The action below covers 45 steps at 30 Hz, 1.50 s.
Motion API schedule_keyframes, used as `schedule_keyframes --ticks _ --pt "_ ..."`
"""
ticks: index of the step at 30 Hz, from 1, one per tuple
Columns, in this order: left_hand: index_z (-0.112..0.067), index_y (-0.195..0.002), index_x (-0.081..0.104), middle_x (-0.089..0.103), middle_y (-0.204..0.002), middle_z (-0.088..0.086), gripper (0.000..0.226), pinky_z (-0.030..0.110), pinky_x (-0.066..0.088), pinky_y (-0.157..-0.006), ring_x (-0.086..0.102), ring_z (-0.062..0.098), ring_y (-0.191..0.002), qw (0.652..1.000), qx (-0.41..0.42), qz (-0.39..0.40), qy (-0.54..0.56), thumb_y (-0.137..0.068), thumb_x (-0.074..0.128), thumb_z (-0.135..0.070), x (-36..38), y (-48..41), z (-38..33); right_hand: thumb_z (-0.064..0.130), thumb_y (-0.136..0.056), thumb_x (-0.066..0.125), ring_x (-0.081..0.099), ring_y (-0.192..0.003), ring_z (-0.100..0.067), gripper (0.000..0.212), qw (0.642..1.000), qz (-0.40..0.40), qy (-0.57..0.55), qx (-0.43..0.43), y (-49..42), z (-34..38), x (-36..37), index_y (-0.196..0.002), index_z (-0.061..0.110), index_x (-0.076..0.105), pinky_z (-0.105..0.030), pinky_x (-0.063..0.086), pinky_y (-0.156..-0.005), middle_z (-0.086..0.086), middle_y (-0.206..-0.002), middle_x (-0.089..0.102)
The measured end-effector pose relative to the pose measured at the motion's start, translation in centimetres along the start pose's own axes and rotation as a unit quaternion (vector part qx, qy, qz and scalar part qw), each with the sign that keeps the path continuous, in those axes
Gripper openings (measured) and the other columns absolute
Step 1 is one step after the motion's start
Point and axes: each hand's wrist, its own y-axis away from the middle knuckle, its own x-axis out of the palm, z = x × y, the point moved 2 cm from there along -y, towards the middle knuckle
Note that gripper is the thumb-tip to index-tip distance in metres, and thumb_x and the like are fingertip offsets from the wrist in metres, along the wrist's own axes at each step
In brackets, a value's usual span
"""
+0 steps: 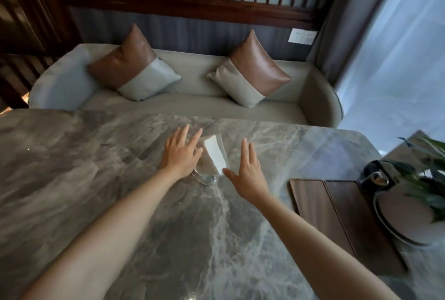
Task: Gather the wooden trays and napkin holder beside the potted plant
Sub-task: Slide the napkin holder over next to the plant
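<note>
Now, head view: clear napkin holder (212, 155) with white napkins upright on the marble table (96, 179), long axis running 11 to 5 o'clock, bracketed by both hands. Left hand (180, 153) at its 9 o'clock, fingers splayed and seemingly touching the clear wall; right hand (248, 169) at 3 o'clock, flat, empty, just beside, about equally near. Wooden trays (337, 218) already lying beside the potted plant (409, 203), at 4 o'clock from the holder, well apart.

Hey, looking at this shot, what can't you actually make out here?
- Napkin holder, head view: clear and motion-blurred, so its outline is vague.
- Left hand: whether it touches the holder, unclear.
- Right hand: open beside it, contact unclear.
- Potted plant: cut off by right edge.
- Wooden trays: count uncertain; the pot covers part.
</note>
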Motion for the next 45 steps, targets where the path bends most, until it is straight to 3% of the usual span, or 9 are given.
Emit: schedule_keyframes --ticks 5,11,17,23,36,45 --pt "-0.031 -0.15 0.008 0.001 -0.161 0.01 0.058 0.044 0.012 -0.119 0.01 0.032 -0.147 0.997 -0.043 0.041 0.04 -0.098 0.031 -0.042 1.5 -2.3 2.1 0.034 -0.088 0.053 -0.01 -0.144 -0.021 0.092 1.0 0.026 0.002 0.015 -2.0 1.4 2.8 -0.142 0.016 -0.019 -0.033 0.01 -0.116 -0.007 -0.156 -0.019" --pt "-0.031 -0.15 0.009 0.003 -0.161 0.007 0.056 0.044 0.019 -0.117 0.014 0.029 -0.146 0.984 -0.079 0.07 0.144 -0.099 0.03 -0.041 3.2 -4.5 2.6 0.031 -0.088 0.054 -0.009 -0.144 -0.021 0.092 0.998 0.037 0.001 0.045 -3.8 1.7 5.0 -0.142 0.015 -0.02 -0.032 0.013 -0.116 -0.005 -0.156 -0.016" --pt "-0.021 -0.15 0.008 0.005 -0.16 0.011 0.053 0.044 0.023 -0.115 0.019 0.029 -0.145 0.97 -0.086 0.075 0.217 -0.101 0.026 -0.031 5.5 -5.0 2.6 0.021 -0.09 0.051 0.019 -0.139 -0.028 0.084 0.998 0.017 0.001 0.066 -4.0 1.6 6.4 -0.144 0.013 -0.013 -0.038 0.034 -0.106 -0.008 -0.154 0.011" --pt "-0.01 -0.15 0.007 0.011 -0.157 0.013 0.054 0.039 0.025 -0.114 0.028 0.029 -0.141 0.957 -0.098 0.059 0.267 -0.102 0.027 -0.023 5.7 -5.0 2.1 0.017 -0.09 0.052 0.035 -0.126 -0.028 0.082 0.998 -0.003 0.003 0.067 -4.2 0.9 6.7 -0.145 0.016 -0.01 -0.037 0.043 -0.093 -0.013 -0.143 0.028" --pt "-0.007 -0.15 0.001 0.009 -0.154 0.018 0.063 0.035 0.013 -0.118 0.011 0.028 -0.145 0.937 -0.127 0.094 0.312 -0.1 0.036 -0.023 5.6 -1.5 1.1 0.014 -0.088 0.054 0.041 -0.12 -0.03 0.081 0.999 0.0 -0.008 0.045 -0.7 -0.7 6.2 -0.145 0.017 -0.004 -0.035 0.039 -0.095 -0.014 -0.136 0.036" --pt "-0.015 -0.15 -0.004 0.012 -0.148 0.02 0.071 0.033 0.009 -0.119 0.01 0.029 -0.144 0.929 -0.134 0.183 0.293 -0.098 0.043 -0.029 4.8 3.9 -0.8 0.013 -0.086 0.057 0.044 -0.118 -0.03 0.081 0.999 0.012 -0.019 0.031 5.0 -2.8 5.0 -0.146 0.018 0.002 -0.033 0.039 -0.093 -0.014 -0.134 0.039"
